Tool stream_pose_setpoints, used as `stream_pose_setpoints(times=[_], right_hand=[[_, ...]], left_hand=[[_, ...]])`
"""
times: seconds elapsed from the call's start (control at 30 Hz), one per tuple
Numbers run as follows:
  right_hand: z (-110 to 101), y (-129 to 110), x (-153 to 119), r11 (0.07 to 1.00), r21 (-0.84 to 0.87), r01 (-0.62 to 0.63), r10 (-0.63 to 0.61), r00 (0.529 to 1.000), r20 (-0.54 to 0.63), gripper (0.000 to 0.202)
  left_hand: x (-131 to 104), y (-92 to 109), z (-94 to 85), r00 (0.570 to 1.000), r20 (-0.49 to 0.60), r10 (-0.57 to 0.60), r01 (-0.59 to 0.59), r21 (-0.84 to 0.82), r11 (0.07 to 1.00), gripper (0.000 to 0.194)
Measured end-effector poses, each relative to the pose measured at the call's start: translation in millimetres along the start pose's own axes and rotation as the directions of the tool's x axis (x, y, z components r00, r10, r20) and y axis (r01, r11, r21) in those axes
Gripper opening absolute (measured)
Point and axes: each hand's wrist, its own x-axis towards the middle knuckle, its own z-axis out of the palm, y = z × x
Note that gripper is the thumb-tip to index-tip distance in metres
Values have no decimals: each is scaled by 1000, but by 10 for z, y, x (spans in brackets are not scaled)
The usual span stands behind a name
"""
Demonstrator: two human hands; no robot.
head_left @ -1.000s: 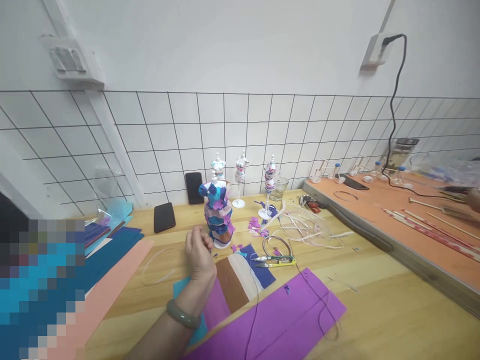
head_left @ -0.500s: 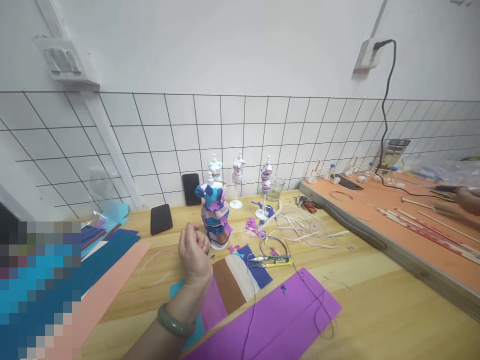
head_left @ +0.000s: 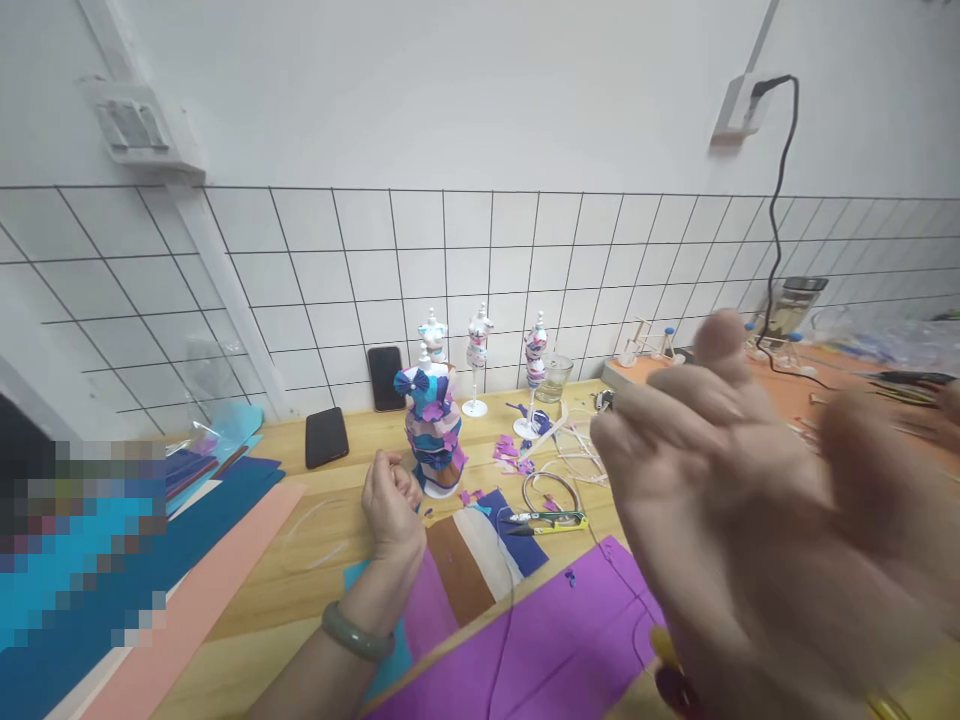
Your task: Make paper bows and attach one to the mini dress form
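While the dressed mini mannequin (head_left: 433,430) stands upright on the wooden table (head_left: 251,570), the left hand (head_left: 392,505) is clearly the closer one, sitting just beside its skirt at the near-left. So from that hand the figure is a bit to the right and slightly farther back, long axis straight up, bow (head_left: 412,384) high on the front. Can't tell if the knuckles actually touch the skirt. Those fingers are curled into a loose fist, and I can't see anything in it. The right hand (head_left: 750,520) is a different story: raised way up near the camera, palm facing us, fingers partly folded and super blurry, so honestly can't tell how far open it is or whether it's got hold of something tiny. From there the mannequin is off to the left and deeper in, well apart. Between them you've got the yellow-handled snips (head_left: 551,523) lying crosswise with the blades pointing left, plus a big purple sheet (head_left: 577,625) nearer the camera, its right end hidden by that hand, and a thread (head_left: 505,640) trailing across it.
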Motion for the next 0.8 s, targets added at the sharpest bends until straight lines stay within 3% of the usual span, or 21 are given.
stream_pose_setpoints(times=[0.13, 0.27, 0.37, 0.5, 0.67, 0.8], right_hand=[[-85, 134, 332, 984, 159, -75, 91, 991, -95, 20], [-332, 401, 563, 984, -24, -175, 169, 974, -149, 26], [-464, 508, 618, 980, -154, -125, 101, 983, -155, 33], [-500, 466, 589, 945, -326, -16, -25, 992, -121, 31], [-554, 393, 566, 833, -553, -1, -38, 998, -59, 20], [-781, 454, 668, 712, -702, -20, 25, 1000, -3, 27]], left_hand=[[22, -45, -27, 999, -19, -27, 27, 5, 1000, 18], [42, -94, -53, 998, -36, -43, 43, 3, 999, 16], [54, -124, -74, 997, -48, -54, 54, -1, 999, 13], [63, -149, -89, 996, -52, -77, 77, -4, 997, 10], [79, -156, -96, 995, -54, -89, 89, -10, 996, 11], [99, -151, -103, 995, -53, -88, 87, -10, 996, 12]])
